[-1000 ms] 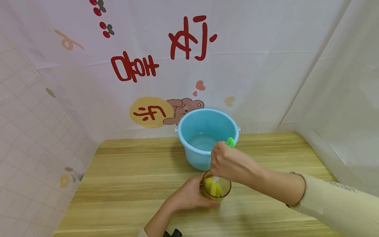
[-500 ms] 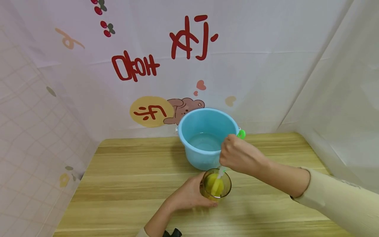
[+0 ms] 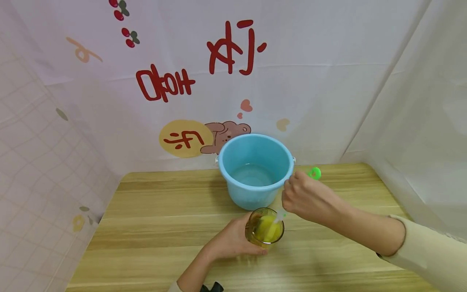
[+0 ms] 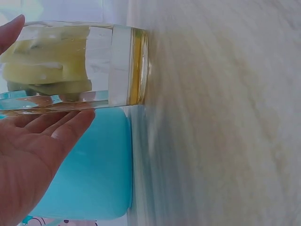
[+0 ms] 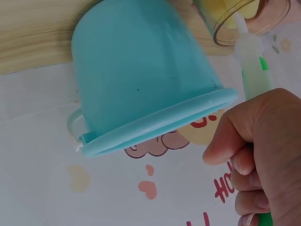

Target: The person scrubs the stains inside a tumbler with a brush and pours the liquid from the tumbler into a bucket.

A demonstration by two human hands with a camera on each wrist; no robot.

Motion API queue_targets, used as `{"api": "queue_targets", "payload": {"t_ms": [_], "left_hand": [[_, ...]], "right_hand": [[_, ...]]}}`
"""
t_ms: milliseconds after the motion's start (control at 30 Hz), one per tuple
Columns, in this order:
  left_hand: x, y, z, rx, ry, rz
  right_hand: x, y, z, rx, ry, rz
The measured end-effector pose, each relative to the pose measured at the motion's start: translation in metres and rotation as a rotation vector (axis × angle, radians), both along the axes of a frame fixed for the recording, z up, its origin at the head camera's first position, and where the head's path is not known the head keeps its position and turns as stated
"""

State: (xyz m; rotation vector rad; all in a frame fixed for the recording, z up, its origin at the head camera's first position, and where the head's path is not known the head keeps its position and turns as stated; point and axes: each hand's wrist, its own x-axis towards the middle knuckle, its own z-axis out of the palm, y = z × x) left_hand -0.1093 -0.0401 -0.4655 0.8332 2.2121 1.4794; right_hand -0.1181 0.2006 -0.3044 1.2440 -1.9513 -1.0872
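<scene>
An amber-tinted glass cup [image 3: 251,231] stands upright on the table, and my left hand [image 3: 233,239] holds it round its side. In the left wrist view the thumb and fingers lie on either side of the glass [image 4: 99,61]. My right hand [image 3: 304,194] grips the handle of a sponge brush, whose green end [image 3: 314,173] sticks out above the fist. The brush's yellow sponge head [image 3: 268,229] is inside the cup, its white neck [image 3: 280,215] slanting over the rim. The right wrist view shows the fingers curled round the white and green handle [image 5: 256,70].
Behind the cup stands a light blue bucket [image 3: 240,194] with a little clear liquid at its bottom. The wood-grain table [image 3: 153,219] ends at a white printed cloth [image 3: 310,89]. A small black object [image 3: 217,287] shows beside the left forearm.
My right hand has moved to the right, so the brush handle leans further right. The sponge head stays inside the cup, and the left hand keeps its hold almost in place.
</scene>
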Motion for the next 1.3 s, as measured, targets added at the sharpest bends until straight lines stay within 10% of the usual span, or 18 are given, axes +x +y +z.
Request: {"api": "queue_targets", "payload": {"t_ms": [567, 1300], "left_hand": [[0.002, 0.001, 0.0, 0.021, 0.007, 0.014], [-0.001, 0.001, -0.001, 0.046, -0.048, -0.011]], "right_hand": [[0.033, -0.021, 0.02, 0.05, 0.14, 0.056], [0.016, -0.039, 0.017, 0.042, 0.145, 0.045]]}}
